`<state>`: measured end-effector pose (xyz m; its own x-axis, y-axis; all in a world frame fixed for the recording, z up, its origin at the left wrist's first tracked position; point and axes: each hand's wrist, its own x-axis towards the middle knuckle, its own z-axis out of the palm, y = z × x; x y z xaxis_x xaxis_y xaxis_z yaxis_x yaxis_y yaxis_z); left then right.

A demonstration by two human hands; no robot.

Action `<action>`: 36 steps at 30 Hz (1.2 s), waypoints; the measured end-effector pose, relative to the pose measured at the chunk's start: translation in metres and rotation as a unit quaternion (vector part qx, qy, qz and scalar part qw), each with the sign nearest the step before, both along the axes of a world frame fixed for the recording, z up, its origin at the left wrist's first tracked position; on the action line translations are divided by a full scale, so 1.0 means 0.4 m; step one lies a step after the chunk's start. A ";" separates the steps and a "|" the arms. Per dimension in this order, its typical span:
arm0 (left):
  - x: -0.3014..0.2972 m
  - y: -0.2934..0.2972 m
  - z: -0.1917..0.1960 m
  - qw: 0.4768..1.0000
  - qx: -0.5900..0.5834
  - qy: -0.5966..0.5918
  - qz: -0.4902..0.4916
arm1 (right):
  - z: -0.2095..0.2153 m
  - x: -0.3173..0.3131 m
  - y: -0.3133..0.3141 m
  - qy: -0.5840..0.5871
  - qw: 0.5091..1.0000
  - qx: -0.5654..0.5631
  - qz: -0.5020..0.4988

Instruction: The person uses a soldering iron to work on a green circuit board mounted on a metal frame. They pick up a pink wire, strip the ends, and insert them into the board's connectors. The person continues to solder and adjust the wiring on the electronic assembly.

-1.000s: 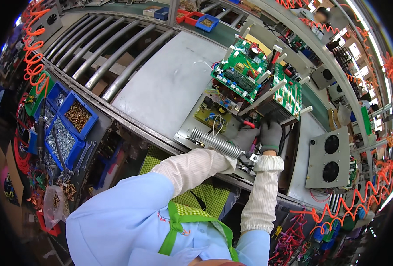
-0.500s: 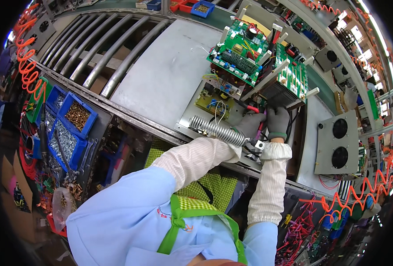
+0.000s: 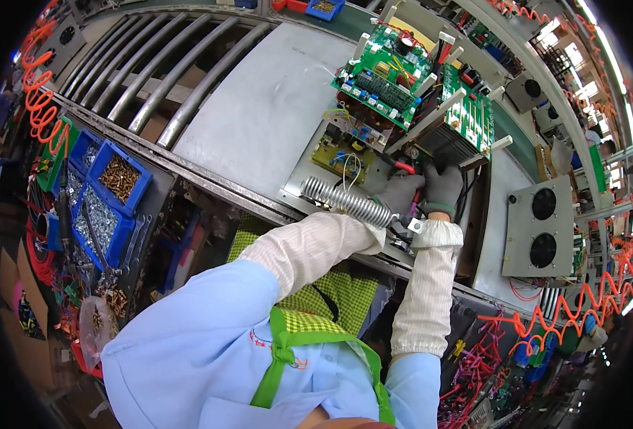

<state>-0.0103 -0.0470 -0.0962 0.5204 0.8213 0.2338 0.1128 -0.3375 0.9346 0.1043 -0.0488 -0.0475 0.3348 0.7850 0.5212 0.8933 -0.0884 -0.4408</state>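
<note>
Both my hands wear grey gloves and reach into an opened electrical unit with green circuit boards (image 3: 384, 80). My left hand (image 3: 401, 193) is closed beside a cable with red and purple sleeving (image 3: 414, 202); its fingertips are partly hidden, and what they hold cannot be made out. Close by on the right, my right hand (image 3: 443, 189) has its fingers bent in under the finned black heat sink (image 3: 446, 145), their tips hidden among dark cables. A large metal coil spring (image 3: 346, 202) lies in front of my left wrist, near a small bracket with a hole (image 3: 416, 226).
Blue bins (image 3: 120, 179) of screws and nuts stand at left, beside wrenches (image 3: 139, 239). Metal rollers (image 3: 188, 114) run along the far left, up to a bare metal plate (image 3: 259, 107). At right stands a grey panel with two fans (image 3: 543, 227). Orange coiled hoses (image 3: 574, 307) hang nearby.
The whole view has shifted slightly. Both hands stay at nearly the same place in the unit; my right hand's fingers have moved a little farther in under the heat sink.
</note>
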 end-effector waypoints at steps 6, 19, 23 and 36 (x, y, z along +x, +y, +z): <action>0.023 0.014 -0.050 0.997 0.059 0.046 0.011 | 0.018 0.011 -0.022 0.041 0.994 -0.032 0.094; 0.017 -0.005 -0.044 0.990 0.123 -0.021 0.067 | 0.015 0.018 -0.011 -0.077 0.994 -0.019 0.069; 0.054 0.026 -0.113 0.996 0.017 -0.090 0.008 | 0.011 0.006 -0.006 -0.093 0.993 -0.050 0.044; -0.007 -0.001 0.023 0.999 -0.027 0.014 0.012 | 0.039 0.017 -0.011 -0.050 0.990 -0.070 0.107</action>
